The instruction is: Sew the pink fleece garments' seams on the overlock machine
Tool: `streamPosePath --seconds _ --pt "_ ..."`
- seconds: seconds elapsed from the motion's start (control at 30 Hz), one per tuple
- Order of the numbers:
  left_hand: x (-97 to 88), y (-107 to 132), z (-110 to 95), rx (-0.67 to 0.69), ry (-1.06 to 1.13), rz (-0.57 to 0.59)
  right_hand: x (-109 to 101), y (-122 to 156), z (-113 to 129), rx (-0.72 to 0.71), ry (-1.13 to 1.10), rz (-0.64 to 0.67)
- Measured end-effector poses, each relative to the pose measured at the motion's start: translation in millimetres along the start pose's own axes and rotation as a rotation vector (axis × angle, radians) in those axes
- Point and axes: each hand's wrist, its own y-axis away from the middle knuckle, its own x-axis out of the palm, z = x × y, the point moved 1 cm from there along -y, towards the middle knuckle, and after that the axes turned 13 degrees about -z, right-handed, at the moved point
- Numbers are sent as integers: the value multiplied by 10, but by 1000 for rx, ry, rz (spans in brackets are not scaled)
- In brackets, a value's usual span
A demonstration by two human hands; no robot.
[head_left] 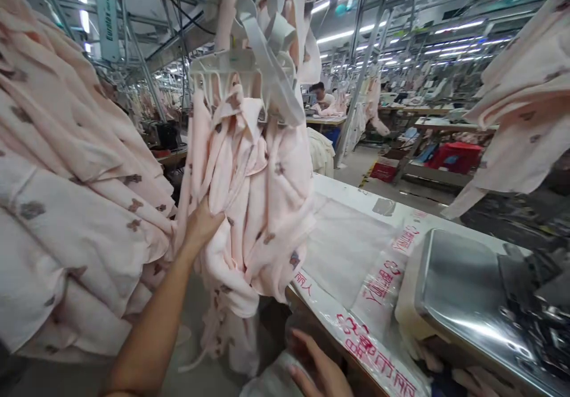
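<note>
Pale pink printed garments (pixel 285 207) hang from a white clip hanger (pixel 240 67) in front of me. My left hand (pixel 205 225) is closed on the fabric along the left side of one of them, thumb across the front. Low in the view, my right hand (pixel 320 364) has its fingers stretched out and a little apart. It is beside the front edge of a white table (pixel 329 186), over grey cloth (pixel 276 376), and I see nothing held in it. Whether it touches that cloth I cannot tell.
More pink garments (pixel 89 165) hang in a thick bunch at the left, and others (pixel 529 106) at the right. Clear plastic with red print (pixel 378 284) covers the table. A sewing machine (pixel 463 284) stands at the right. A person (pixel 323 95) sits farther back.
</note>
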Motion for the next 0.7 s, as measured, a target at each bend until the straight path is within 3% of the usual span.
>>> streamPosePath --seconds 0.1,0.17,0.2,0.27,0.33,0.37,0.47,0.5,0.53,0.6,0.7 --pt "-79 11 -141 77 17 17 447 -110 -5 79 50 -244" --pt "-146 92 -151 69 16 42 701 -166 39 100 -26 -336" --pt "-180 161 -141 53 22 27 769 -186 77 110 -80 -343" --pt "-255 368 -145 76 79 -112 719 -225 198 125 -157 -320" --pt "-336 660 -260 244 209 -238 392 -280 390 140 -200 -320" --pt "-375 821 -380 393 300 -188 136 -316 513 157 -241 -340" --pt "-505 1236 -937 996 537 471 -793 -426 931 217 -306 -526" --pt "-568 1295 -1143 1082 584 596 -1078 -439 1050 231 -291 -620" --pt "-633 1298 -1342 1088 620 629 -1308 -429 1139 223 -275 -685" --pt "-745 1167 -1685 961 714 492 -1542 -323 1182 168 -199 -620" --pt "-814 815 -2017 807 895 208 -1360 41 868 234 -57 -324"
